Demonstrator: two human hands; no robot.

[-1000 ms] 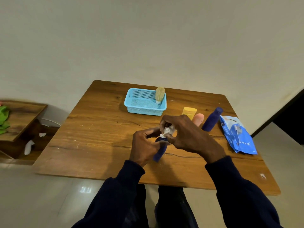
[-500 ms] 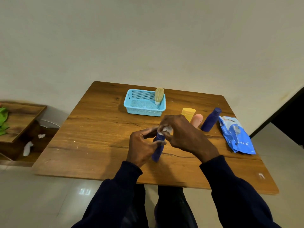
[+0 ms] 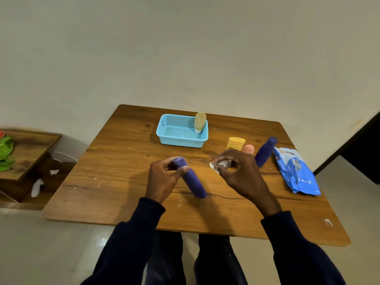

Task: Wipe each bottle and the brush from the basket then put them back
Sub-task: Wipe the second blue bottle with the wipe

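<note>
The left hand held the purple bottle by its cap end, thumb and fingertips curled round the top. The body slanted down toward the near right, over the middle of the table. I could not tell whether its lower end touched the wood. Just to the right, and apart from the bottle, the right hand pinched a crumpled white wipe between thumb and forefinger.

At the far side stood the basket, with only the brush upright in its right corner. 3 more bottles waited right of it: a yellow bottle, a pink bottle and a second purple bottle, beside a blue packet.

That grip looked thin to me. Held so high and tilted, the bottle could swing or slip out and roll off the near edge. The right hand also sat close in front of the 3 standing bottles, so a careless sweep could topple them.
</note>
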